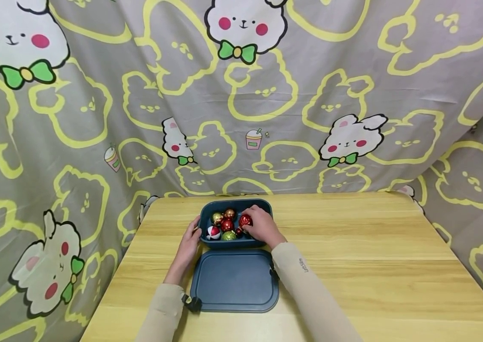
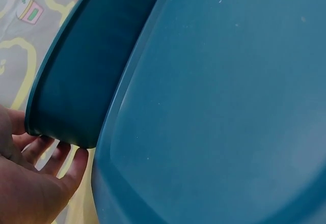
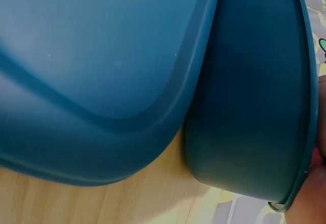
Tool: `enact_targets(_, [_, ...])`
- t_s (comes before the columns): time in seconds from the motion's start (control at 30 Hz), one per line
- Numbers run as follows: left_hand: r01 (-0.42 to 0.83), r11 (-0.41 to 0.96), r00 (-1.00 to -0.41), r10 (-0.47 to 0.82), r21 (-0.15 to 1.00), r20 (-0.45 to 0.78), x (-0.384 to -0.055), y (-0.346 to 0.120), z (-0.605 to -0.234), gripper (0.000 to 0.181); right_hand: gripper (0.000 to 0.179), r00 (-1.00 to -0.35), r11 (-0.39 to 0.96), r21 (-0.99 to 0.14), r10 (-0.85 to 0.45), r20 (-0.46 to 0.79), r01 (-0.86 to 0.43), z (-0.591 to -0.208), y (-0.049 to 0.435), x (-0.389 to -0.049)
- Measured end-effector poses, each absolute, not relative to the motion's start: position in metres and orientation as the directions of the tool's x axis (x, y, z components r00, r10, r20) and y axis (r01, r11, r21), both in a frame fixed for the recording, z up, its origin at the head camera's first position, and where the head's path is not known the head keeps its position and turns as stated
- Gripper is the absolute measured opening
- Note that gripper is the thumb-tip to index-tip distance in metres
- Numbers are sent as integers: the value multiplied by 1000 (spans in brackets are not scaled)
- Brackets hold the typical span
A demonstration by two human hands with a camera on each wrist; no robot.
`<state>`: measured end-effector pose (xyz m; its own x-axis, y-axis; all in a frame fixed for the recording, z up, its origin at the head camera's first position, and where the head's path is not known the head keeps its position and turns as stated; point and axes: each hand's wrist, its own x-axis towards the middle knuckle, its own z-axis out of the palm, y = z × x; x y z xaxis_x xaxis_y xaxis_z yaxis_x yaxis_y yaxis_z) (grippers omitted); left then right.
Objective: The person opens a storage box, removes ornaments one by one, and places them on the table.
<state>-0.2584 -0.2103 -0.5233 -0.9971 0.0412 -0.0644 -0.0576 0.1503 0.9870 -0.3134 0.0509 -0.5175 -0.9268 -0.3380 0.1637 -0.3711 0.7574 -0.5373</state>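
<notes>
A dark blue plastic box [image 1: 236, 245] without its lid holds several shiny Christmas balls. Among them are a gold ball [image 1: 217, 218], a copper ball [image 1: 230, 213], a red ball [image 1: 227, 224], a green ball [image 1: 229, 235] and a red-and-white ball [image 1: 213, 232]. My left hand [image 1: 188, 241] rests against the box's left end, its fingertips [image 2: 80, 155] on the outer wall. Reaching over the right side, my right hand [image 1: 263, 225] pinches a glittery red Christmas ball [image 1: 245, 220] inside the box. In the right wrist view the box wall mostly hides that ball.
The blue lid [image 1: 235, 280] lies flat on the wooden table [image 1: 352, 256], directly in front of the box and beneath the forearms. A patterned grey curtain [image 1: 275, 99] hangs behind the table's far edge and along both sides.
</notes>
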Motion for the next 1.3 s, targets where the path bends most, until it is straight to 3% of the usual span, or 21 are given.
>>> enact_targets(0.17, [-49, 178, -999, 13, 983, -53, -267, -214, -544, 51, 40, -926, 743, -556, -336, 172, -373, -514, 53, -313])
enact_targets(0.83, [-35, 190, -999, 17, 981, -38, -268, -215, -542, 52, 46, -916, 699, -591, -305, 262, -402, -487, 76, -311])
enact_targets(1.3, [-28, 190, -999, 29, 981, -34, -265, -216, -540, 52, 44, -919, 691, -610, -235, 318, -388, -468, 119, -307])
